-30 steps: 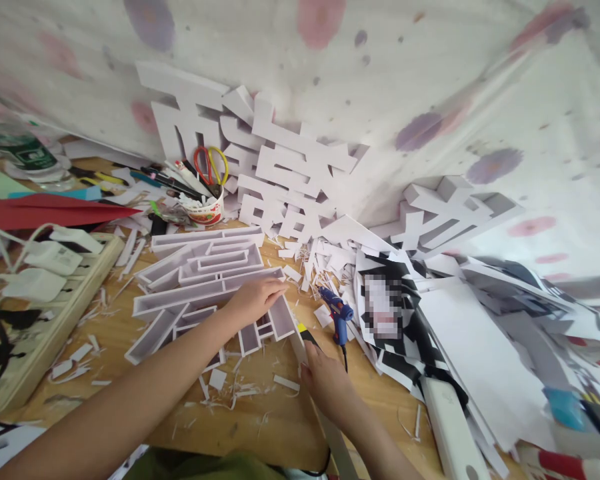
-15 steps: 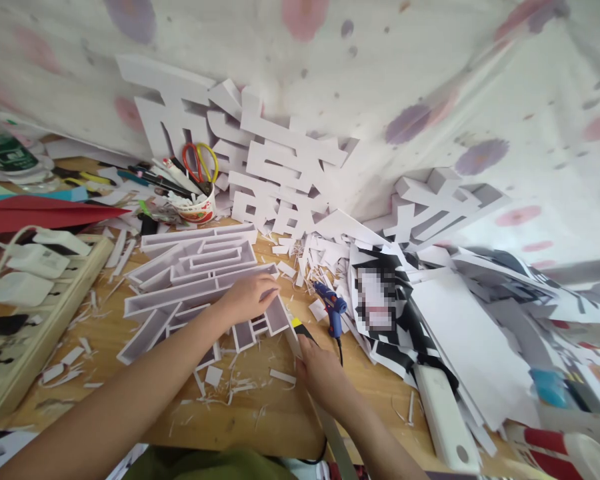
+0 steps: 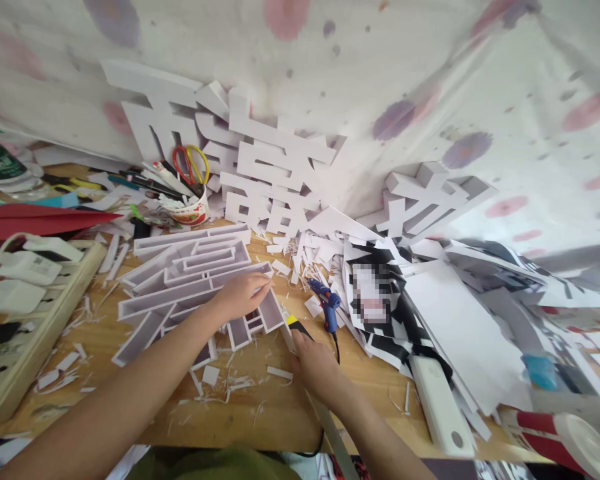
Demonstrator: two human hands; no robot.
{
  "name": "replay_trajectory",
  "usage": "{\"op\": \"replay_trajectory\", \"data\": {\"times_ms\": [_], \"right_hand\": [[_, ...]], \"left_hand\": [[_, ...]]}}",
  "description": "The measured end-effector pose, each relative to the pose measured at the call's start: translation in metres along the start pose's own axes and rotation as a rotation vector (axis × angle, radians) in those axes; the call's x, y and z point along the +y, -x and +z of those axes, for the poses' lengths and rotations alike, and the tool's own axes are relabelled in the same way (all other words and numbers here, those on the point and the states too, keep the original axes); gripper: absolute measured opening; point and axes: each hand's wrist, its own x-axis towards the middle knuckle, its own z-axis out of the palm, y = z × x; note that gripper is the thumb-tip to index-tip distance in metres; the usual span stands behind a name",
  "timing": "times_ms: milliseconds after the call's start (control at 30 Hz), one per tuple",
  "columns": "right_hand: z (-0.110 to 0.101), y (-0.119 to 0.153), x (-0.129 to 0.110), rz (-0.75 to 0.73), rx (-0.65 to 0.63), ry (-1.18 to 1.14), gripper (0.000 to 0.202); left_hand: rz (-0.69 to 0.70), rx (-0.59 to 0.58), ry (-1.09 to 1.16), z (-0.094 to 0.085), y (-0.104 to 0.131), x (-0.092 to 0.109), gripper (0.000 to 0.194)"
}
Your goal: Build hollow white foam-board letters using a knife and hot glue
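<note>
Table (image 3: pixel 260 423): smooth wood | hollow letter frame (image 3: pixel 200 288): matt board (foam or card, unclear) | glue gun (image 3: pixel 330 304): plastic

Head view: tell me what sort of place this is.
Probably a small craft workspace. A blue glue gun lies on the wooden table among white scraps, a hollow white form sits under the left hand, and large white block shapes stand before the patterned sheet.

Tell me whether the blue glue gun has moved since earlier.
No: the blue glue gun keeps its place relative to the tool cup; the camera view shifted.
</note>
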Motion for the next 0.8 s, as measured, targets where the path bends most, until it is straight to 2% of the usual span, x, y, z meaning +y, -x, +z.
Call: {"op": "replay_trajectory", "data": {"times_ms": [167,367,800], "right_hand": [[0.004,0.001,0.003,-0.016,0.049,-0.004,0.03],[0.006,0.004,0.01,-0.023,0.035,-0.049,0.03],[0.008,-0.004,0.008,-0.033,0.031,-0.032,0.03]], "left_hand": [[-0.045,-0.01,-0.007,0.0,0.002,-0.001,0.042],[-0.027,0.022,0.007,0.003,0.002,-0.003,0.045],[0.002,0.022,-0.054,0.003,0.002,-0.001,0.039]]}}
